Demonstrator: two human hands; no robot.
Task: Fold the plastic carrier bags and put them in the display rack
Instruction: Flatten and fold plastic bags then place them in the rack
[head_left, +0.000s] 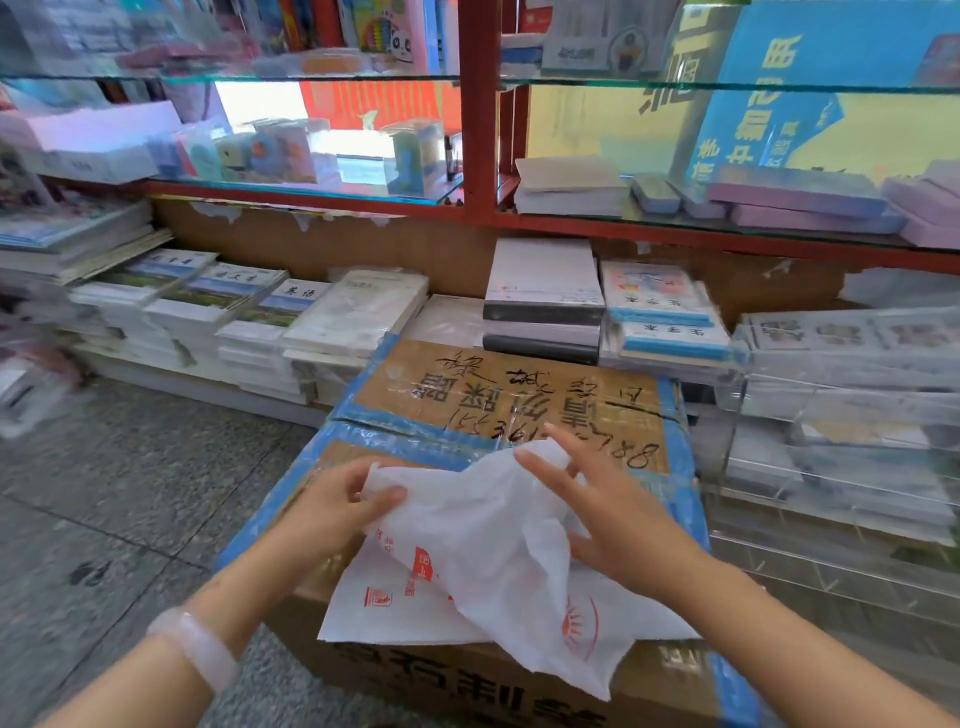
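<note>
A white plastic carrier bag with red print lies crumpled on top of a taped cardboard box. My left hand pinches the bag's upper left corner between thumb and fingers. My right hand lies over the bag's upper right part with fingers spread and mostly straight, a fold of plastic bunched under the fingertips. The bag's lower edge hangs over the box's near side.
Stacks of wrapped notebooks and exercise books line the low shelf behind the box. A clear acrylic rack with several tiers stands at the right. Red-framed glass shelves with stationery rise behind. Grey tiled floor lies to the left.
</note>
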